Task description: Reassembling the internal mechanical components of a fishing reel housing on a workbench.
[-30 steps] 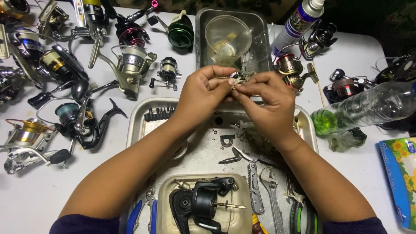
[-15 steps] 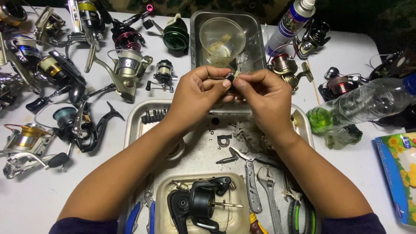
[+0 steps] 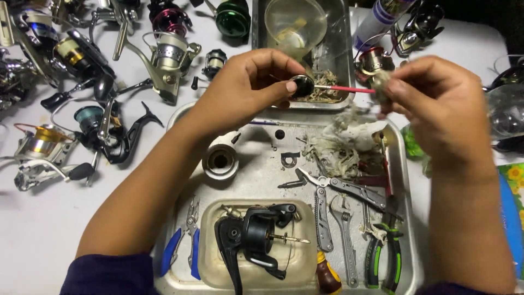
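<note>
My left hand (image 3: 245, 87) pinches a small round reel part (image 3: 302, 85); my right hand (image 3: 442, 104) holds a red-handled brush (image 3: 344, 89) lying level, tip touching it.

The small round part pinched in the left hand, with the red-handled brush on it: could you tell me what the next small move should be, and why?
Probably work the red-handled brush gently around the small round part. The left hand pinches that part over the steel tray of debris, the brush tip sits at its edge, and the right hand holds the brush's far end, so loosened dirt should fall into that tray.
</note>
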